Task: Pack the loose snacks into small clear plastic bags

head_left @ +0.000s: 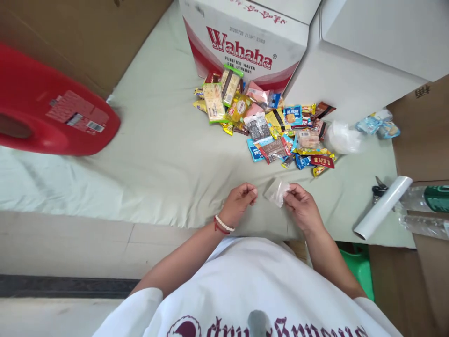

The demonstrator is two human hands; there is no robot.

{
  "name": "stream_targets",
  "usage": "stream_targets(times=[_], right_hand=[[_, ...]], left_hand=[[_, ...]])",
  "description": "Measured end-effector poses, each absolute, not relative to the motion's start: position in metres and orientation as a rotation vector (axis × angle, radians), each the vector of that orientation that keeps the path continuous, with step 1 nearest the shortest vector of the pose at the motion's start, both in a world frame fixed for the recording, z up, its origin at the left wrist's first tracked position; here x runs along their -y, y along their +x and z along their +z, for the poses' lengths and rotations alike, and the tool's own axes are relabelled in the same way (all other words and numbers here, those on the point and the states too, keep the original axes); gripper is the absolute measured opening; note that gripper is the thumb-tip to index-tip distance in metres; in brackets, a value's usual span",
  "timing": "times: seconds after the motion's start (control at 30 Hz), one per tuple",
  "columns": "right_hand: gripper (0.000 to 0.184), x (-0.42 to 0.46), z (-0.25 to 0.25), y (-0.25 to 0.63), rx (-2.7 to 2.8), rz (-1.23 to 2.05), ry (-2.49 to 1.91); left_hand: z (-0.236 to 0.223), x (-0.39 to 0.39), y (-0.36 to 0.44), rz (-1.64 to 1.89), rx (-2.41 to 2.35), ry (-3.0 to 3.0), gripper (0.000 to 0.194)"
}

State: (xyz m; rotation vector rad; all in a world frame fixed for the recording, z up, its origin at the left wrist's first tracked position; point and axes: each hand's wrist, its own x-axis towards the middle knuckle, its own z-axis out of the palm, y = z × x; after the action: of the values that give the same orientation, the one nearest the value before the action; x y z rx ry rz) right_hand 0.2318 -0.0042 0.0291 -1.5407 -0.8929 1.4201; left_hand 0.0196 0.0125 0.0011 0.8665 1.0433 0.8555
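A small clear plastic bag (276,192) is pinched at its right edge between the thumb and fingers of the right hand (300,202), above the near part of the pale green cloth (168,154); its free end points left towards the other hand, but it is too crumpled to tell a clear long axis. The left hand (241,201) is just beside it, fingers curled in and thumb against the index finger; whether anything thin is gripped there, I cannot tell. At the far side stands a white and red carton (245,47) reading "Wahaha® PURIFIED WATER FOR DRINKING", with a faint printed code above the brand and red Chinese characters along its top. Against its foot and to the right spreads a pile of wrapped snacks (277,149), among them a blue packet (292,115) with white Chinese characters. The red jug (59,107) at left bears a pink label and barcode, too small to read. At right, a white roll (383,208) slants from near left to far right, beside clear bottles (426,199), one green-labelled. Maroon ornate lettering crosses the white shirt (259,276).
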Motion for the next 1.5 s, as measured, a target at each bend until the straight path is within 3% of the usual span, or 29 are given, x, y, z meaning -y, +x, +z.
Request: stream_targets(times=[0.3,0.53,0.73,0.83,0.97,1.07,1.33,1.5], right_hand=[[0.028,-0.001,0.038,0.207,1.035,1.537,-1.488],[0.035,-0.002,0.029,0.255,0.909,1.644,-1.549],[0.025,0.005,0.040,0.246,1.217,1.171,-1.609],[0.027,0.001,0.043,0.221,1.466,1.151,-1.469],[0.014,-0.009,0.036,0.194,1.697,1.102,-1.328],[0.018,-0.010,0.033,0.189,1.839,0.998,-1.230],[0.020,0.014,0.037,0.211,1.865,0.620,-1.200],[0.019,0.027,0.029,0.215,1.868,0.624,-1.266]], left_hand=[[0.009,-0.005,0.023,0.995,-1.085,0.890,0.034],[0.001,-0.014,-0.013,1.109,-1.133,0.596,0.041],[0.012,-0.007,-0.007,1.085,-1.123,0.812,0.038],[0.019,-0.002,0.000,1.022,-1.020,0.927,0.034],[0.023,0.002,0.002,0.957,-0.999,0.977,0.037],[0.022,0.002,0.001,0.923,-1.078,0.936,0.039],[0.013,-0.001,0.000,1.055,-1.180,0.663,0.044],[0.025,0.007,0.009,0.882,-1.097,1.116,0.037]])
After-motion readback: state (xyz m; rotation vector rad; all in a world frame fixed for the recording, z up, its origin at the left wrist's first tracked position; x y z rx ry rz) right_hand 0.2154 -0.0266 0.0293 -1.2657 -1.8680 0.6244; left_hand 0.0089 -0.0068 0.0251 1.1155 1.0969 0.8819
